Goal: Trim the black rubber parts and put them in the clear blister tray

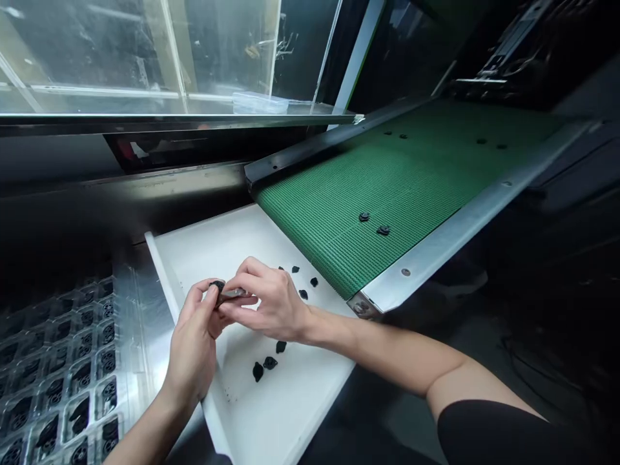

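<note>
Above the white tray [310, 387], my two hands meet. My left hand [194, 342] pinches a small black part [216, 285] between thumb and fingers. My right hand [266, 297] is closed at the same spot, its thumb and fingers pressed around a thin, shiny object [233, 294] whose kind I cannot make out. Several similar black parts lie loose in the tray, among them one black part [258, 371] below my hands and another black part [314, 282] near the belt.
A green conveyor belt [314, 194] with metal side rails [411, 278] ends at the tray and carries several black parts [383, 230]. At the left lies a clear compartment tray [130, 336] filled with black parts. A glass-fronted panel [217, 58] stands behind.
</note>
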A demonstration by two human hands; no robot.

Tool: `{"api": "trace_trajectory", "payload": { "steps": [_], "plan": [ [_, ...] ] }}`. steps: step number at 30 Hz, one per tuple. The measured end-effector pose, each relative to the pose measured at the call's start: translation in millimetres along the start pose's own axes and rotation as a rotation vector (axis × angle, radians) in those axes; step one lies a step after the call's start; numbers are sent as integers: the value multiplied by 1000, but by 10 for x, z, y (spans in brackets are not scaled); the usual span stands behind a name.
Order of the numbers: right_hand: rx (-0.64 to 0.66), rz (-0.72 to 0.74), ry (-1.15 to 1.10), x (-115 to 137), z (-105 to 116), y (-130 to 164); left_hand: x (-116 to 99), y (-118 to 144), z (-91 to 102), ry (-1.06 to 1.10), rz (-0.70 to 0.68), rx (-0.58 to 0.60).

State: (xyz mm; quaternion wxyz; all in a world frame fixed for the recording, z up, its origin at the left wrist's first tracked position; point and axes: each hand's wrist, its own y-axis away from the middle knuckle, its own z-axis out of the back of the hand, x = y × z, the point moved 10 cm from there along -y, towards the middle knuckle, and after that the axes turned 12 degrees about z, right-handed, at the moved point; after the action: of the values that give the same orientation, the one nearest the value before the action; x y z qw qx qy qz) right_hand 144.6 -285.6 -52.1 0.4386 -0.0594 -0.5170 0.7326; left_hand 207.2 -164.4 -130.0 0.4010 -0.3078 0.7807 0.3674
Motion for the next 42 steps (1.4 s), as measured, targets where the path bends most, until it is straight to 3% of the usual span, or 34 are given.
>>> {"api": "trace_trajectory", "payload": {
  "steps": [6,13,19,24,33,42],
  "plan": [
    [-28,332,266,245,46,17,100,-2,-123,100,73,116],
    [44,460,434,400,17,0,194,5,-80,153,110,91],
    [93,407,392,414,22,-22,121,26,-86,93,16,59],
    [108,389,383,412,19,-8,128,30,-92,39,51,12],
    [117,493,474,517,38,11,107,19,-112,44,10,59],
    [132,468,476,498,1,-4,123,7,-123,123,38,40]
  ]
}}
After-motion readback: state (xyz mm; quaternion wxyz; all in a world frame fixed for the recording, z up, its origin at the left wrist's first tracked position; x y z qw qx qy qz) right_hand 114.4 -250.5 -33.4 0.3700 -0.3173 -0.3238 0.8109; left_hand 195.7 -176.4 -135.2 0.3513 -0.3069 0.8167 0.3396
